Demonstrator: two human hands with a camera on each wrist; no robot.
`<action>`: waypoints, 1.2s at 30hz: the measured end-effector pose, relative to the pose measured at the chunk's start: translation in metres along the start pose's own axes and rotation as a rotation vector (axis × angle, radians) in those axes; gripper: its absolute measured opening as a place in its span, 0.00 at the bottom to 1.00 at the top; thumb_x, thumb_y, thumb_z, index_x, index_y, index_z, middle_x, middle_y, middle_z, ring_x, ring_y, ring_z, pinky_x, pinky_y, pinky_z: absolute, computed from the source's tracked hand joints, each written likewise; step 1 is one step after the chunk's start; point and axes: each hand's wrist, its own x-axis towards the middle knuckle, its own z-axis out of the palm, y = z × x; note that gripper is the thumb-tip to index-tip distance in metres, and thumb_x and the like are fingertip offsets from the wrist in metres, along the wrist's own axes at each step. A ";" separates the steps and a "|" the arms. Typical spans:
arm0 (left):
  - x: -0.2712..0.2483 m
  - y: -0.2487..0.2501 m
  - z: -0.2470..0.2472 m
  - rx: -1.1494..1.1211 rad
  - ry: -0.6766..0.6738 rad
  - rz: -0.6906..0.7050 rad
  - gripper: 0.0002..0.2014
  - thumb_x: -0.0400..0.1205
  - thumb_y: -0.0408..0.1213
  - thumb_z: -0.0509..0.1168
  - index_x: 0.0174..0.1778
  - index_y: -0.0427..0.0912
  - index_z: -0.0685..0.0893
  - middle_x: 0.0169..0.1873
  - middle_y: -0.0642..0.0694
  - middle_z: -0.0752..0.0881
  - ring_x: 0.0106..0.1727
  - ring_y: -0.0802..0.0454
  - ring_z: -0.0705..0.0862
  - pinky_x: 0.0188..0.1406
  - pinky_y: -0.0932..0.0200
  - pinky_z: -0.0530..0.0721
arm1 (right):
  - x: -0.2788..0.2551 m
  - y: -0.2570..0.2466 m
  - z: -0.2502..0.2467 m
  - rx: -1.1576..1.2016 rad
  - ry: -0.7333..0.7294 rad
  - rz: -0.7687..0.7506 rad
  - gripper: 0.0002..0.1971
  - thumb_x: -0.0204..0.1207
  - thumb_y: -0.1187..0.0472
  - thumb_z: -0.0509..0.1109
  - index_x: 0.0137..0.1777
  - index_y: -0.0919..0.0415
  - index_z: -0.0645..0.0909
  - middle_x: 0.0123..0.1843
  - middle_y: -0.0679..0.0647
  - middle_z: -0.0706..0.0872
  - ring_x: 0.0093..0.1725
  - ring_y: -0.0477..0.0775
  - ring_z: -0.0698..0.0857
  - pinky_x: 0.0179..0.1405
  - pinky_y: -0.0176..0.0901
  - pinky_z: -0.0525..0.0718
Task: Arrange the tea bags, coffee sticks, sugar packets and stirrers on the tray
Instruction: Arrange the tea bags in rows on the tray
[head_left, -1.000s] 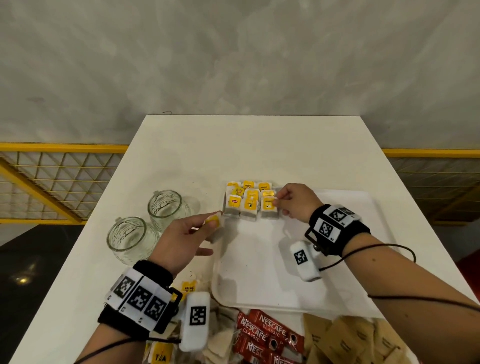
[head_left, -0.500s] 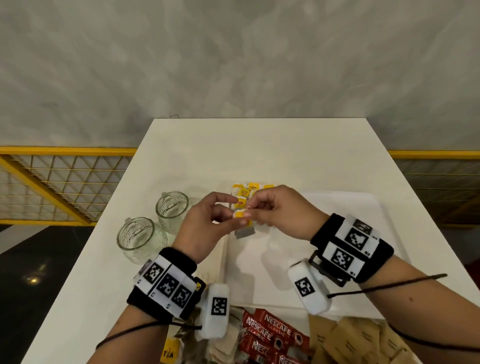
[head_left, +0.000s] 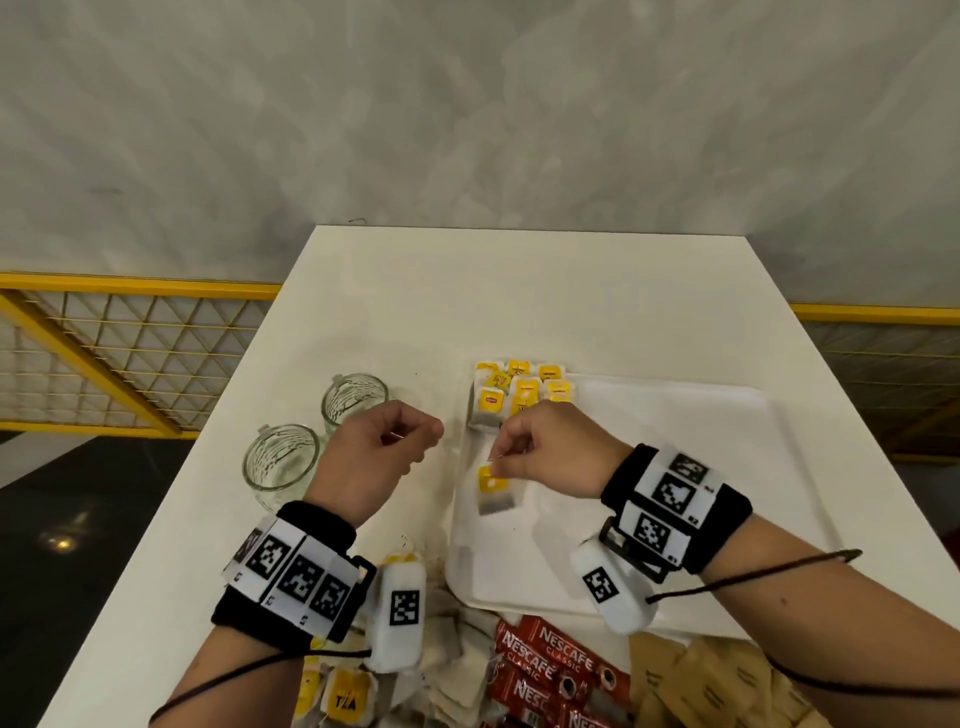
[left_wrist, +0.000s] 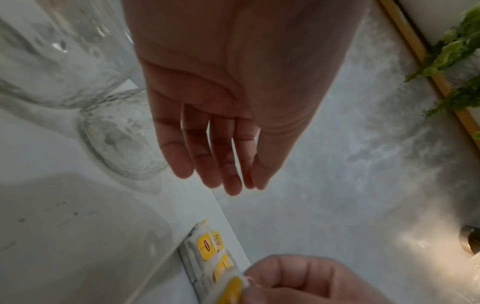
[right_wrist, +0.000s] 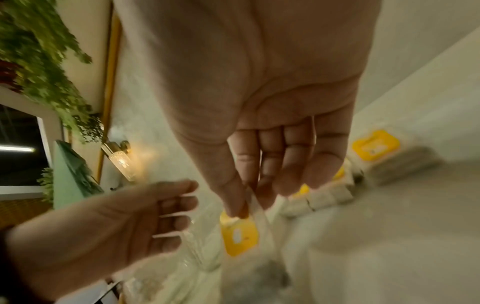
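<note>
- While the right hand (head_left: 550, 449) pinches a tea bag (head_left: 493, 488) above the tray (head_left: 727, 467), its fingers (right_wrist: 233, 197) press together
- left hand (head_left: 374, 457) hangs empty, fingers (left_wrist: 205, 156) relaxed, beside two glass mugs (head_left: 280, 462)

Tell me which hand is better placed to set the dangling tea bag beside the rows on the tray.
Right. The right hand already pinches the tea bag over the tray, near the rows. The left hand holds nothing, off the tray.

- Both bare forearms wore black wristbands (head_left: 291, 582) carrying white tags printed with black square codes.
- A white camera pod (head_left: 613, 592) hung under each wrist, with thin black cables (head_left: 753, 579) trailing.
</note>
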 end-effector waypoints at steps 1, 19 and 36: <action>-0.001 -0.001 -0.001 -0.001 -0.005 0.002 0.03 0.80 0.35 0.70 0.41 0.44 0.89 0.33 0.51 0.89 0.33 0.59 0.83 0.39 0.55 0.83 | 0.005 0.003 0.006 -0.007 0.009 0.018 0.05 0.70 0.57 0.79 0.43 0.56 0.89 0.34 0.44 0.85 0.34 0.37 0.80 0.36 0.30 0.75; -0.004 0.003 -0.013 0.080 -0.036 0.021 0.05 0.81 0.36 0.69 0.49 0.48 0.88 0.40 0.46 0.90 0.35 0.57 0.85 0.43 0.54 0.84 | 0.047 0.014 0.007 0.062 0.278 0.234 0.15 0.71 0.56 0.78 0.56 0.59 0.84 0.44 0.51 0.83 0.46 0.49 0.81 0.43 0.38 0.73; -0.110 -0.017 -0.039 0.608 -0.415 0.202 0.07 0.73 0.38 0.76 0.38 0.56 0.86 0.38 0.57 0.90 0.33 0.63 0.83 0.36 0.63 0.80 | -0.116 -0.050 0.068 -0.137 -0.141 -0.115 0.14 0.65 0.42 0.79 0.45 0.47 0.85 0.40 0.42 0.86 0.36 0.39 0.82 0.39 0.36 0.80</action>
